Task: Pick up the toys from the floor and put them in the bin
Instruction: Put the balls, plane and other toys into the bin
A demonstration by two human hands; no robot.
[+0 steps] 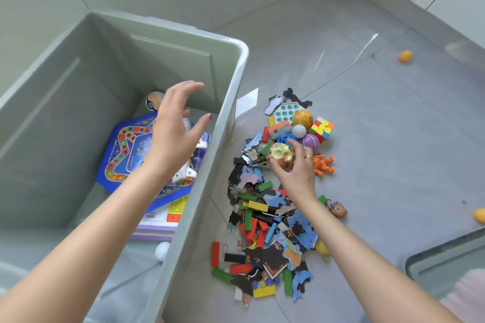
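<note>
A grey bin [236, 92] is set on the tiled floor [380, 139], with a blue game board [126, 155] inside. Beside it, puzzle pieces [278, 257], wooden blocks [258, 206], a Rubik's cube [322, 128] and an orange figure [323, 164] are heaped. The left hand [175, 128] is spread empty over the bin; a yellow-green ball [281, 155] is gripped by the right hand [294, 165] above the heap.

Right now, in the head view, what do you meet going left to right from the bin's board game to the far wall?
Blue board game → open left hand → bin rim → white ball → Rubik's cube → yellow toy.
</note>
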